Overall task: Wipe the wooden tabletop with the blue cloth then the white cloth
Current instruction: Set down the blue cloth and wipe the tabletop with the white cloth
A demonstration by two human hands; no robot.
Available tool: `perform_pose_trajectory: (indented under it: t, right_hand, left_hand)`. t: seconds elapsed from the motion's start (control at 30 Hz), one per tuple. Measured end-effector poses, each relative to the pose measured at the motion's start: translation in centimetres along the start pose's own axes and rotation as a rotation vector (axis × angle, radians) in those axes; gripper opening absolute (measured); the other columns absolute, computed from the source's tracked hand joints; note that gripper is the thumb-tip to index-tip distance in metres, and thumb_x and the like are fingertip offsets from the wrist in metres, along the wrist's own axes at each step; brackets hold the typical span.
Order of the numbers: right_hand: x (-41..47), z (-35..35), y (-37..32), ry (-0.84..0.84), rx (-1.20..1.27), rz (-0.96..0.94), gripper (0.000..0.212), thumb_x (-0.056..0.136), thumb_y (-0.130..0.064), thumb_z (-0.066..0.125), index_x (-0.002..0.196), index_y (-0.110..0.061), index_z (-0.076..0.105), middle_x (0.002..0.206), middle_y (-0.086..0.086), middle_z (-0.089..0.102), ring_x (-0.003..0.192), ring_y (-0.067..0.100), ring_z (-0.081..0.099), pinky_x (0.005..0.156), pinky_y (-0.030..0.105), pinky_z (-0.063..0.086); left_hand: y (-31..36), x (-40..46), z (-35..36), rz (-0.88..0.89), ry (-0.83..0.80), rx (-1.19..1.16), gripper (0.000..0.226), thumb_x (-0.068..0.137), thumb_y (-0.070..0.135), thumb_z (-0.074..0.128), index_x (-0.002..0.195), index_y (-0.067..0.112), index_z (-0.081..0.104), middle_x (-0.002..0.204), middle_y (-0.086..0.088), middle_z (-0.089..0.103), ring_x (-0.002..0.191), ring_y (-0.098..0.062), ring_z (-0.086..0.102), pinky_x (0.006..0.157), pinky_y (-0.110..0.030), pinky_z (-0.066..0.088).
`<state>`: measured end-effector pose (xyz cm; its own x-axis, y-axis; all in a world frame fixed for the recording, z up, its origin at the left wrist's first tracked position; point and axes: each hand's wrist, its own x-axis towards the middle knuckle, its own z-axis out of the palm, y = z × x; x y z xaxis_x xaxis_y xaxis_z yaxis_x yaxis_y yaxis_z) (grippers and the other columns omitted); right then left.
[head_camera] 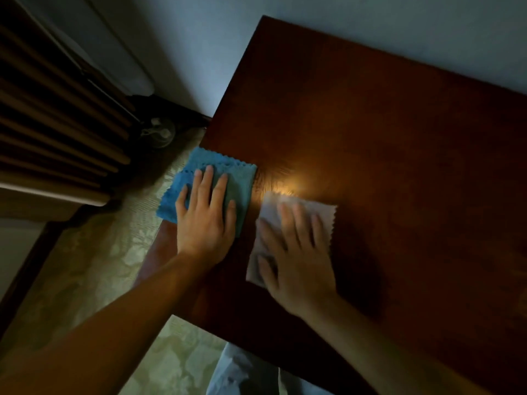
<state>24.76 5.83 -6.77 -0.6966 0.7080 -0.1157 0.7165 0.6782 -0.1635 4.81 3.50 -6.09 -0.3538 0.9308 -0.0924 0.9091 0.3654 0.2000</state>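
Two bare forearms reach from the bottom edge over a dark wooden counter [385, 166]. The left hand [206, 220] lies flat, fingers straight and spread, pressing a folded blue cloth [242, 183] at the counter's left edge, one corner overhanging. Just beside it, the right hand [296, 258], blurred, rests flat with straight fingers on a white cloth [268, 206]. Neither grip is curled. A warm glare [288, 183] shines between the cloths. Patterned flooring [94, 252] lies below.

I am in a dim room of a home, by the look of it: a dark wooden table [370, 166] stands against a plain pale wall [199, 52], patterned yellowish flooring [94, 252] lies below, and pleated brown curtains [51, 109] hang at my left.
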Motion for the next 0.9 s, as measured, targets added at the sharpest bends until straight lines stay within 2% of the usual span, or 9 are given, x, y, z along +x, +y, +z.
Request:
perform_pose_trajectory:
  t: [0.17, 0.3, 0.4, 0.57, 0.67, 0.77, 0.9]
  right_hand:
    - [-1.7, 0.4, -0.6, -0.008, 0.004, -0.087, 0.065, 0.098, -0.056, 0.037, 0.157, -0.028, 0.033, 0.167, 0.014, 0.019, 0.155, 0.034, 0.014, 0.123, 0.057, 0.013]
    - [-0.4, 0.2, 1.0, -0.015, -0.008, -0.153, 0.067, 0.097, -0.060, 0.034, 0.157, -0.031, 0.032, 0.168, 0.012, 0.016, 0.156, 0.032, 0.012, 0.124, 0.056, 0.012]
    - [2.3, -0.2, 3.2, 0.018, -0.018, -0.087, 0.065, 0.099, -0.061, 0.026, 0.157, -0.031, 0.028, 0.167, 0.013, 0.019, 0.156, 0.032, 0.011, 0.124, 0.055, 0.011]
    - [4.5, -0.7, 4.4, 0.175, 0.074, 0.043, 0.060, 0.102, -0.051, 0.038, 0.154, -0.022, 0.042, 0.164, 0.014, 0.030, 0.155, 0.031, 0.017, 0.123, 0.055, 0.017]
    - [3.3, -0.4, 2.0, 0.086, 0.077, 0.084, 0.065, 0.101, -0.054, 0.031, 0.158, -0.024, 0.031, 0.167, 0.016, 0.019, 0.156, 0.034, 0.009, 0.123, 0.057, 0.013]
    - [0.5, 0.3, -1.1, 0.002, 0.064, 0.044, 0.067, 0.101, -0.058, 0.023, 0.160, -0.027, 0.022, 0.169, 0.015, 0.009, 0.156, 0.034, 0.000, 0.125, 0.056, 0.005]
    - [-4.4, 1.4, -4.7, -0.022, 0.062, -0.017, 0.069, 0.099, -0.055, 0.034, 0.161, -0.025, 0.022, 0.168, 0.016, 0.006, 0.156, 0.034, 0.002, 0.124, 0.054, 0.004]
  left_hand:
    - [0.0, 0.1, 0.2, -0.007, 0.022, 0.010, 0.058, 0.102, 0.041, 0.027, 0.152, 0.012, 0.033, 0.162, -0.012, 0.022, 0.152, -0.026, 0.012, 0.121, -0.051, 0.013]
    - [0.1, 0.2, 0.2, -0.019, 0.029, 0.021, 0.058, 0.101, 0.039, 0.031, 0.152, 0.012, 0.032, 0.162, -0.012, 0.021, 0.152, -0.027, 0.012, 0.121, -0.051, 0.013]
    - [0.1, 0.1, 0.3, -0.020, 0.038, 0.017, 0.058, 0.102, 0.040, 0.031, 0.153, 0.013, 0.032, 0.162, -0.012, 0.022, 0.152, -0.027, 0.012, 0.121, -0.050, 0.012]
    - [0.3, 0.1, 0.2, -0.023, 0.075, -0.008, 0.056, 0.101, 0.038, 0.036, 0.151, 0.012, 0.036, 0.161, -0.013, 0.026, 0.151, -0.027, 0.017, 0.120, -0.050, 0.014]
    - [0.6, 0.3, -0.4, -0.047, 0.071, -0.039, 0.057, 0.098, 0.038, 0.039, 0.149, 0.012, 0.038, 0.159, -0.014, 0.028, 0.149, -0.029, 0.020, 0.119, -0.050, 0.015]
    - [1.2, 0.8, -1.0, -0.095, 0.065, -0.079, 0.058, 0.093, 0.038, 0.044, 0.145, 0.012, 0.042, 0.156, -0.013, 0.032, 0.146, -0.030, 0.025, 0.117, -0.051, 0.018]
    - [2.6, 1.1, -0.9, -0.114, 0.116, -0.113, 0.051, 0.091, 0.026, 0.054, 0.139, 0.010, 0.046, 0.152, -0.014, 0.035, 0.140, -0.030, 0.031, 0.114, -0.048, 0.020]
